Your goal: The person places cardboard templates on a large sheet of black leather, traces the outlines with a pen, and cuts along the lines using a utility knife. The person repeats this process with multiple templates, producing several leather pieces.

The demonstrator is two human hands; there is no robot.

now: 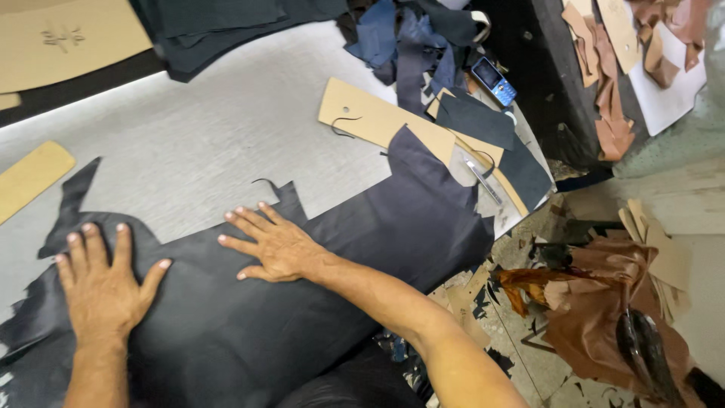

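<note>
We have a big dark hide [317, 302] spread on the grey table [226, 128]. It covers the near part of the table, and its right side hangs over the table's edge. Its top edge is jagged where pieces are cut out.

Our left hand [102, 291] lies flat on the hide's left part. The fingers are spread and open, and they grip nothing. Our right hand [276, 245] lies flat near the middle, close to the jagged edge. Its fingers are spread too, pressing down and holding nothing.

Just past the hide sits a tan card pattern [377, 117], and the hide's top corner lies over part of it. A small knife [483, 181] rests beside it, near some dark scraps [423, 38] and a blue phone [495, 79]. Another tan card strip [30, 177] lies at the far left. Brown scraps [596, 302] are piled on the floor to the right.

What could go wrong? We think the hide could slide off, because so much of it hangs over the edge. If our hands push unevenly, it could wrinkle. The thin points at the cut edge could fold under or tear. The knife lies close by, so a quick reach that way could nick us.
</note>
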